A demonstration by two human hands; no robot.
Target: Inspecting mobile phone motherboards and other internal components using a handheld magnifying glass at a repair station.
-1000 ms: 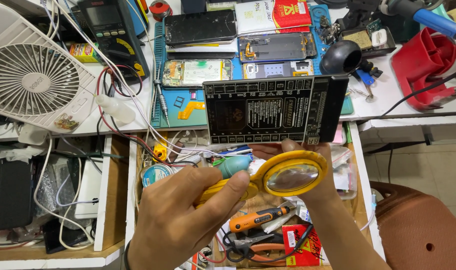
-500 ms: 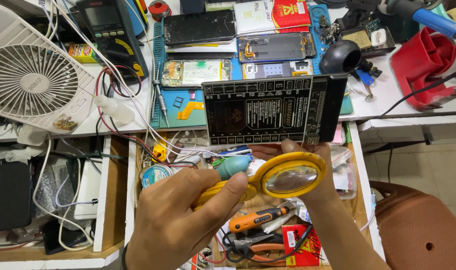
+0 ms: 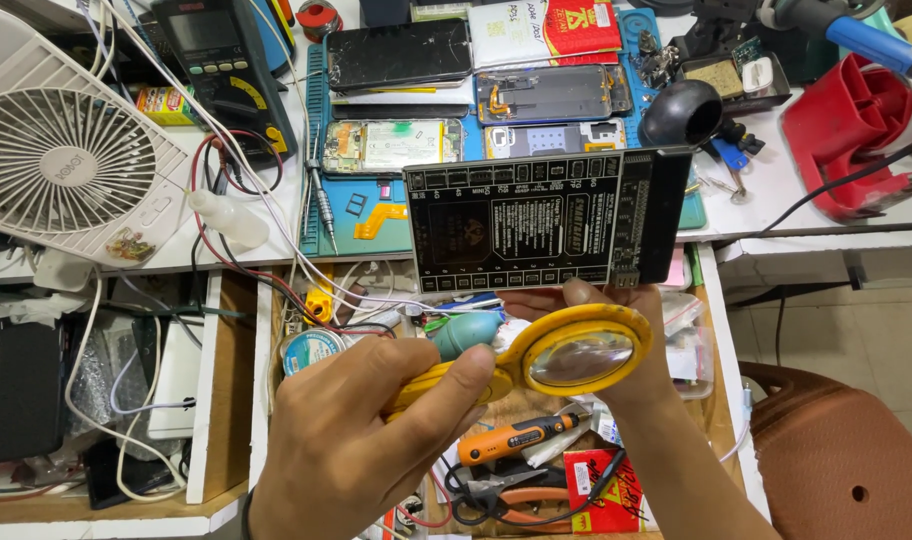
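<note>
A yellow magnifying glass [image 3: 576, 350] is gripped by its handle in the left hand [image 3: 366, 440], fingers clamped; a stiff, light black circuit board [image 3: 536, 220] is pinched at its lower edge by the right hand [image 3: 616, 330], above an open drawer [image 3: 231, 400].

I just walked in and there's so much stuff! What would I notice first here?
Probably the yellow magnifying glass in the middle, gripped by the left hand. Just behind it, the right hand holds up a big black circuit board. Over on the far left sits a white fan, and taken-apart phones lie along the top.
</note>
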